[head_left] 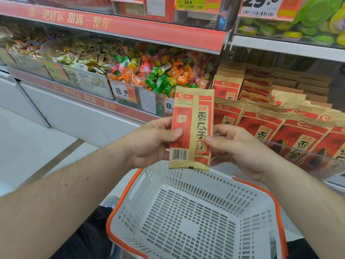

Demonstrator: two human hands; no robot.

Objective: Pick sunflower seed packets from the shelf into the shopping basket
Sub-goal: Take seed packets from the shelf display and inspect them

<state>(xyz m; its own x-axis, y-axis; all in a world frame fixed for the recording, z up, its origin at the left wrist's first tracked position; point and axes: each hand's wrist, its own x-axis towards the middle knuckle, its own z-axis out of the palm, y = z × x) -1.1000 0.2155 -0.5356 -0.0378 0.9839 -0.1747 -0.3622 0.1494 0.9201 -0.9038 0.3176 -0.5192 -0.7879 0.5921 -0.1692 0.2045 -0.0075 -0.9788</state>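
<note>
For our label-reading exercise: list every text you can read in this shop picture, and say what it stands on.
"洽洽 香瓜子": held sunflower seed packet, gripped by left hand and right hand.
"Dove": label on the chocolate bin.
"34.9": yellow price tag.
"29.8": white price tag.
"甜满一整年": red shelf strip.
Barcode digits: too small.

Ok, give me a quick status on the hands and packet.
Left hand and right hand pinch one seed packet upright. Basket below, empty. Nothing blocking.
</note>
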